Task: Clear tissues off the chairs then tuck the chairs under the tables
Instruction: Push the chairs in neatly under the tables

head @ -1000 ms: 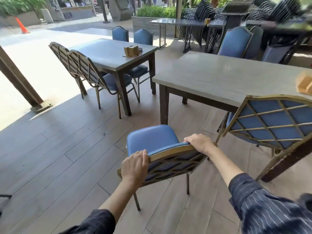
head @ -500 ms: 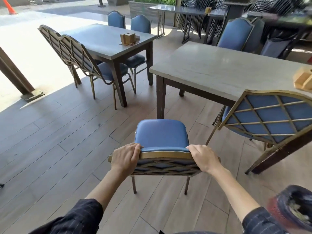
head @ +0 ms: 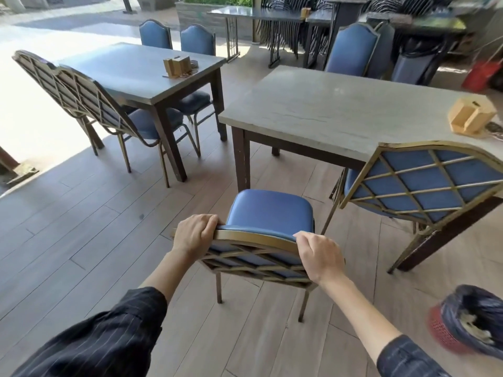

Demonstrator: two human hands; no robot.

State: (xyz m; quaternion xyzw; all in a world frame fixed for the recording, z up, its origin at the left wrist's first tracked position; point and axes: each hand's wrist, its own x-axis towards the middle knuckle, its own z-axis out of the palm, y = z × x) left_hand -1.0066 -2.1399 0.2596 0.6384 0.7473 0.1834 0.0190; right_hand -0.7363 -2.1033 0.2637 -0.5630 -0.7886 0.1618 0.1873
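With your left hand [head: 193, 235] and right hand [head: 319, 255] both clamped on the chair [head: 268, 213] back, steer it straight forward between the legs so its seat slides under the tabletop [head: 326, 110].

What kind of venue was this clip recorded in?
Most likely a restaurant's covered outdoor dining area: several dining tables with matching blue banquet chairs, wooden condiment holders on the tabletops, and stacked chairs at the back beside a sunlit walkway.
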